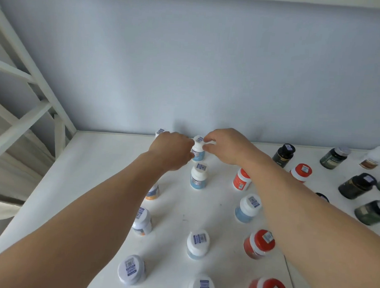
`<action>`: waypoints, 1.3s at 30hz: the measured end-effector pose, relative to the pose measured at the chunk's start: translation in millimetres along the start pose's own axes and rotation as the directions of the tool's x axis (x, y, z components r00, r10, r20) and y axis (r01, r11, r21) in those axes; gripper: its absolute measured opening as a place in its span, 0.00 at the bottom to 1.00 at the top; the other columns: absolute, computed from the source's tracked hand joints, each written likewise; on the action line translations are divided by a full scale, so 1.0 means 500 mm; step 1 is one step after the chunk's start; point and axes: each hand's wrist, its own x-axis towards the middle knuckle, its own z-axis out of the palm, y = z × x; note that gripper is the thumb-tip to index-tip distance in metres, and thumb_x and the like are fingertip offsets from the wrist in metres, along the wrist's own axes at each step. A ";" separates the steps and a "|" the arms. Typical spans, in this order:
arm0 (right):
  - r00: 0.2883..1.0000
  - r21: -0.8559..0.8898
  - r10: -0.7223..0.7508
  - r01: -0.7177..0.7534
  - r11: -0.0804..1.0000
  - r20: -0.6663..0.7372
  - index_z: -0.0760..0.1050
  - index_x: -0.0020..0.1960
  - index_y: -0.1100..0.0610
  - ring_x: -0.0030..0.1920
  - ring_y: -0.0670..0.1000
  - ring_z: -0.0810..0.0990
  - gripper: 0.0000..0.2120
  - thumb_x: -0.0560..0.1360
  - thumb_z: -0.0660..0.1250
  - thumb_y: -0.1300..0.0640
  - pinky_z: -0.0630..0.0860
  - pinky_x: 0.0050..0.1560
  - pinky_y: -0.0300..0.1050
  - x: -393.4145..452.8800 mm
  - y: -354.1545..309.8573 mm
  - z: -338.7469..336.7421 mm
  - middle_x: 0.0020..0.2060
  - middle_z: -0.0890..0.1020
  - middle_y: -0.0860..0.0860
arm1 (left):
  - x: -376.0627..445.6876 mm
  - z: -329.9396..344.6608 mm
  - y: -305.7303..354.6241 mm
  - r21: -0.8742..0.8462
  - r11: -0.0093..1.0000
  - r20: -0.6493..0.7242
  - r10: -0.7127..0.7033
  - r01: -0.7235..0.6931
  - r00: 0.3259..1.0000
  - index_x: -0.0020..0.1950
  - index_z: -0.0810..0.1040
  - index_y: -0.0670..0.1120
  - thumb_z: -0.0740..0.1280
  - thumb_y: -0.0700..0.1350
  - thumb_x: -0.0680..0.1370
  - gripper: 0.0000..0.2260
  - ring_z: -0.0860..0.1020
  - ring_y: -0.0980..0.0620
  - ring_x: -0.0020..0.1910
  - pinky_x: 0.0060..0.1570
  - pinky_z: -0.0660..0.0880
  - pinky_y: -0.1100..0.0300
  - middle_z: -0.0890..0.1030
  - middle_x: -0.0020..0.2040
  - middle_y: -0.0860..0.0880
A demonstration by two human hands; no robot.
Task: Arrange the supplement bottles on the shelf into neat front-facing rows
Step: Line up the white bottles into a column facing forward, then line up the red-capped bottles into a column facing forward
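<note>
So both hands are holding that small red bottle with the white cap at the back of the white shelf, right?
Not quite: the small bottle with the white cap has a light blue label, not red. The head view shows the left hand and right hand both on it at the back of the white shelf.

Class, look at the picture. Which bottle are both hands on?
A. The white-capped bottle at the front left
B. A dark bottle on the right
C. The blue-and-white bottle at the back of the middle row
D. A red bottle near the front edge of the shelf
C: the left hand and the right hand meet on the blue-and-white bottle at the back of the middle row, near the wall.
</note>
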 end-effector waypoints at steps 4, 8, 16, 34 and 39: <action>0.999 -0.045 0.006 -0.008 0.999 -0.039 0.77 0.64 0.49 0.59 0.53 0.76 0.17 0.79 0.61 0.45 0.72 0.60 0.51 -0.093 -0.029 -0.008 0.60 0.79 0.49 | -0.057 -0.025 0.041 -0.032 0.998 -0.047 0.043 -0.045 0.998 0.58 0.74 0.49 0.59 0.55 0.79 0.14 0.79 0.45 0.48 0.46 0.74 0.53 0.81 0.50 0.50; 0.996 -0.038 0.049 -0.052 0.998 -0.070 0.78 0.60 0.49 0.57 0.54 0.77 0.16 0.79 0.60 0.44 0.74 0.58 0.52 -0.207 -0.057 0.002 0.57 0.81 0.50 | -0.149 -0.061 0.097 -0.033 0.996 -0.083 0.082 -0.085 0.993 0.56 0.76 0.48 0.58 0.53 0.80 0.13 0.78 0.45 0.48 0.40 0.67 0.56 0.79 0.52 0.48; 0.972 0.084 0.159 -0.146 0.986 -0.171 0.76 0.64 0.48 0.60 0.53 0.77 0.17 0.79 0.60 0.45 0.74 0.58 0.49 -0.425 -0.093 -0.002 0.64 0.78 0.50 | -0.324 -0.106 0.204 -0.050 0.988 -0.125 0.136 -0.143 0.983 0.60 0.76 0.48 0.58 0.56 0.80 0.16 0.78 0.45 0.53 0.42 0.67 0.57 0.79 0.56 0.50; 0.964 0.335 0.205 -0.139 0.932 -0.172 0.73 0.67 0.52 0.64 0.49 0.74 0.20 0.78 0.63 0.45 0.71 0.63 0.46 -0.749 0.118 0.165 0.65 0.76 0.48 | -0.547 0.012 0.501 -0.274 0.962 -0.007 0.003 -0.005 1.000 0.61 0.75 0.47 0.60 0.56 0.79 0.17 0.74 0.48 0.59 0.52 0.73 0.55 0.78 0.58 0.50; 0.990 0.122 0.143 -0.143 0.982 0.003 0.65 0.74 0.53 0.73 0.51 0.64 0.31 0.75 0.65 0.40 0.62 0.71 0.50 -0.750 0.187 0.274 0.74 0.66 0.50 | -0.559 0.108 0.542 -0.300 0.952 0.026 -0.049 0.055 0.998 0.68 0.70 0.45 0.64 0.55 0.77 0.23 0.67 0.48 0.67 0.63 0.66 0.55 0.72 0.67 0.49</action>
